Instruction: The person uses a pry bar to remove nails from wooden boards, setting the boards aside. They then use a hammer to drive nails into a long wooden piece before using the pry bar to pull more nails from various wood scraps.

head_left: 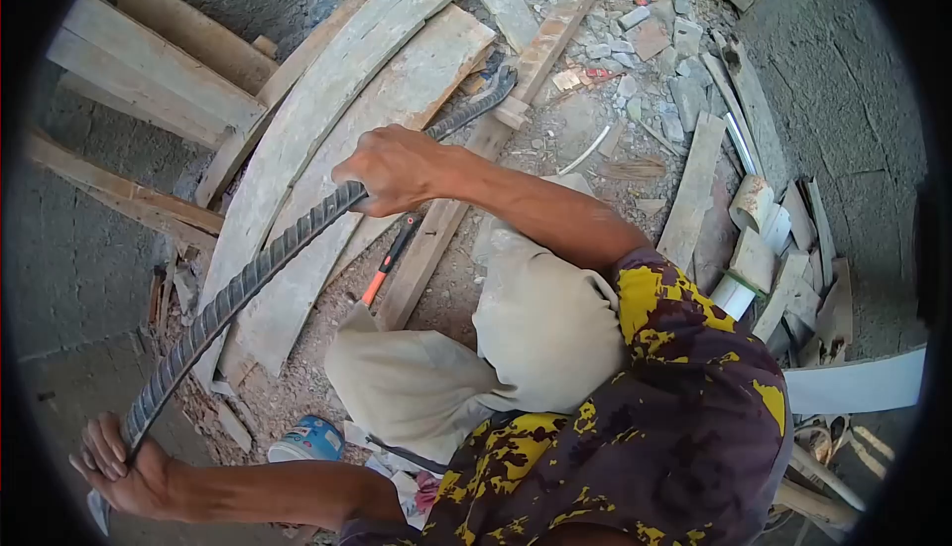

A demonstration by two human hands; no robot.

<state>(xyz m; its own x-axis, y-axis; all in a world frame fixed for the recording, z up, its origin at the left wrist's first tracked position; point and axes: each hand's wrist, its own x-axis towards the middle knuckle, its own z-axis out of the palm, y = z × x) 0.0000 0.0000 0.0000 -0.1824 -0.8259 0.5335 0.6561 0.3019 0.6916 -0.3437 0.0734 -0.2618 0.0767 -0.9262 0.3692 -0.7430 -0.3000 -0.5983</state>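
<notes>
A long ribbed steel crowbar (260, 270) runs diagonally across the view. My left hand (134, 465) is wrapped round its lower end, just above the flattened tip. Farther up, my right hand (395, 169) has its fingers closed round the bar. The bent claw end lies over a long timber beam (553, 42), close to a small wood block (513, 113) on that beam. Beneath the bar are wide, curved wooden boards (332, 115). A hammer (393, 260) with an orange and black handle rests on the ground by my knees, its head partly hidden.
Rubble (635, 45) and wood scraps cover the ground ahead. Planks (159, 65) lean at the far left. Along the right wall are a loose board (694, 189) and white pipe pieces (751, 202). A blue-and-white tub (307, 440) sits beside my left forearm.
</notes>
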